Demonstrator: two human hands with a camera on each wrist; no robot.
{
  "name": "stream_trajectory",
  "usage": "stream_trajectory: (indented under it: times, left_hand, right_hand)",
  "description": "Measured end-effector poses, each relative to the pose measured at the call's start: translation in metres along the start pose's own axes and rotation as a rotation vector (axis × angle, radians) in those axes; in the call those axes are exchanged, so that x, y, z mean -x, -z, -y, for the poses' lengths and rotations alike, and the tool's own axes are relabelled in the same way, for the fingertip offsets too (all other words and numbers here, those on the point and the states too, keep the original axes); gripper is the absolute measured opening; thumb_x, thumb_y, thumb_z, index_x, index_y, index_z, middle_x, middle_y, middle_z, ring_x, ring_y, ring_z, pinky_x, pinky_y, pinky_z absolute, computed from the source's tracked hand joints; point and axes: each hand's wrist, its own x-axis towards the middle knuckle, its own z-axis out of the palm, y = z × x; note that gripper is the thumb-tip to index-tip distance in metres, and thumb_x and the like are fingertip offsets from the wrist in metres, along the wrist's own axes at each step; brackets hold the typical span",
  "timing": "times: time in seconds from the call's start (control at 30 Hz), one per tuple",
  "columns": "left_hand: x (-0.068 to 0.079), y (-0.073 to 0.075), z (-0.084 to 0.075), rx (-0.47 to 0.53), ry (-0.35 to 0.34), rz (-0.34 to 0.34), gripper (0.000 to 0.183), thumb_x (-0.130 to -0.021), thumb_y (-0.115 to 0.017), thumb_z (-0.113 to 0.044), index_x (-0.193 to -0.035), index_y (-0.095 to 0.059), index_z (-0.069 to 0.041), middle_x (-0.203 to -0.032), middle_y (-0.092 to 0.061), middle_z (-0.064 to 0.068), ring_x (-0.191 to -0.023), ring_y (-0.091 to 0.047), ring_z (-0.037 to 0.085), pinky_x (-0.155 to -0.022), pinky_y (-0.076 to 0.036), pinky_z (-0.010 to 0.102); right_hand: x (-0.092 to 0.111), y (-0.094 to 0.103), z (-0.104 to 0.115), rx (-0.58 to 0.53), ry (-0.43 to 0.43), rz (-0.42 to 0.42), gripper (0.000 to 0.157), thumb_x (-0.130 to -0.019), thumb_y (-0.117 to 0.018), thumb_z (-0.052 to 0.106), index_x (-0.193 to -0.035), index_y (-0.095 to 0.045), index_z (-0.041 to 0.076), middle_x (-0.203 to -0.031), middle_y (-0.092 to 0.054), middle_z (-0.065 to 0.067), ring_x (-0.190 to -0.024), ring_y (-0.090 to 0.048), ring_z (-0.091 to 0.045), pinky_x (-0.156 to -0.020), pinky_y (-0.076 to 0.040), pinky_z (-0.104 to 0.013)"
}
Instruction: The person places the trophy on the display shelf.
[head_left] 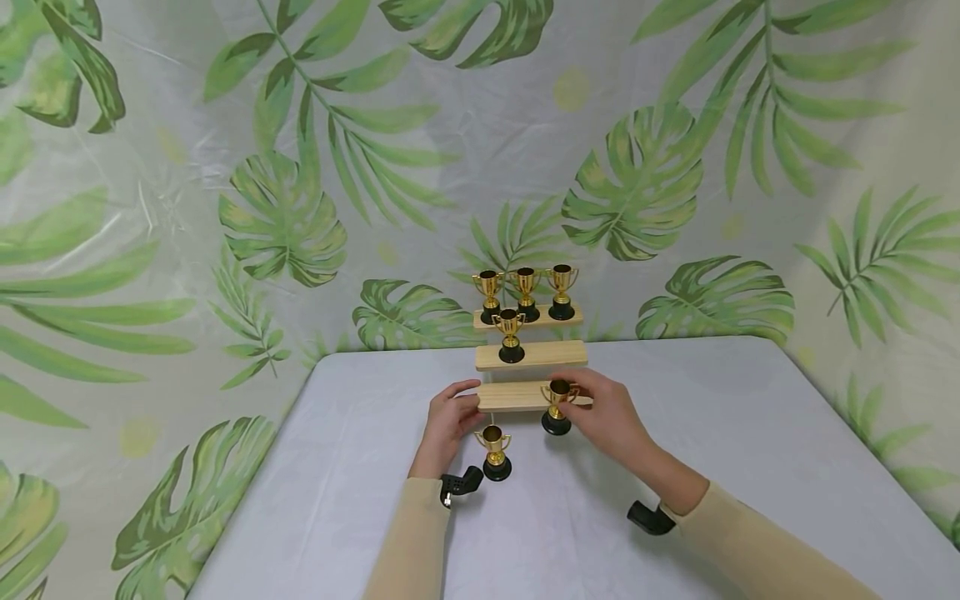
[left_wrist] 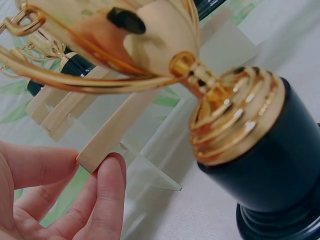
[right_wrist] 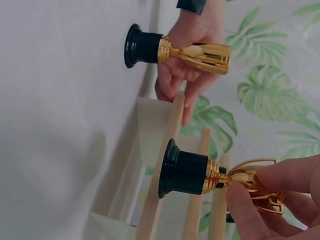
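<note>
My right hand [head_left: 611, 417] pinches a small gold trophy cup [head_left: 557, 425] by its gold bowl, the black base hanging free at the front edge of the lowest wooden shelf board [head_left: 513, 397]. Whether that base touches the board I cannot tell. At the board's left end, my left hand [head_left: 447, 419] holds it between thumb and fingers, as the left wrist view shows at the board end [left_wrist: 107, 137]. Another trophy cup [head_left: 496, 467] stands upright on the table in front of the left hand, large in the left wrist view.
One trophy [head_left: 511, 348] stands on the middle board [head_left: 558, 353]. Three more trophies [head_left: 527, 308] line the top board [head_left: 480, 319]. Pale side supports [right_wrist: 152, 122] carry the boards. A white cloth covers the table [head_left: 330, 500]; a leaf-patterned curtain [head_left: 480, 150] hangs behind.
</note>
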Motion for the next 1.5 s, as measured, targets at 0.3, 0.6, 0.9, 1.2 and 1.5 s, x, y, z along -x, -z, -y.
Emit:
stream_trajectory:
  times: [0.3,0.6,0.9,1.2,1.5]
  left_hand:
    - [0.000,0.000,-0.002,-0.007,0.002,0.005,0.041,-0.089,-0.062,0.002,-0.129,-0.065,-0.001,-0.122,-0.064,0.028,-0.107,-0.065,0.038,-0.073,-0.058,0.030]
    - [-0.001,0.001,-0.001,0.000,0.006,0.017,0.041,-0.089,-0.062,0.002,-0.130,-0.064,0.000,-0.122,-0.064,0.028,-0.099,-0.069,0.031,-0.073,-0.058,0.029]
    - [0.000,0.001,-0.002,0.001,-0.003,0.026,0.043,-0.090,-0.061,0.003,-0.133,-0.061,0.002,-0.123,-0.064,0.029,-0.098,-0.069,0.030,-0.073,-0.058,0.030]
    - [-0.001,0.001,0.000,0.003,-0.006,0.008,0.039,-0.088,-0.064,0.002,-0.127,-0.065,-0.001,-0.110,-0.070,0.021,-0.095,-0.070,0.029,-0.071,-0.058,0.030]
    - [-0.001,0.002,0.000,0.010,-0.004,0.015,0.040,-0.088,-0.063,0.003,-0.127,-0.065,0.000,-0.102,-0.071,0.014,-0.086,-0.069,0.021,-0.071,-0.057,0.030]
  right_hand:
    - [-0.010,0.004,0.000,0.005,0.004,-0.011,0.046,-0.086,-0.078,0.001,-0.128,-0.069,0.016,-0.123,-0.066,-0.002,-0.102,-0.065,-0.021,-0.078,-0.058,-0.031]
    - [-0.024,0.009,0.001,0.000,0.042,-0.028,0.047,-0.085,-0.077,-0.002,-0.129,-0.068,0.014,-0.122,-0.067,-0.005,-0.100,-0.066,-0.023,-0.080,-0.059,-0.034]
    - [-0.036,0.014,0.003,0.015,0.049,-0.026,0.047,-0.088,-0.075,-0.001,-0.132,-0.067,0.015,-0.123,-0.067,-0.006,-0.097,-0.064,-0.022,-0.083,-0.058,-0.038]
    - [-0.048,0.019,0.001,0.023,0.057,-0.032,0.049,-0.088,-0.075,0.000,-0.133,-0.067,0.018,-0.122,-0.067,-0.006,-0.097,-0.065,-0.022,-0.084,-0.058,-0.039]
    - [-0.061,0.022,0.001,0.042,0.053,-0.023,0.048,-0.090,-0.074,0.002,-0.136,-0.064,0.016,-0.121,-0.065,-0.004,-0.097,-0.063,-0.022,-0.087,-0.057,-0.042]
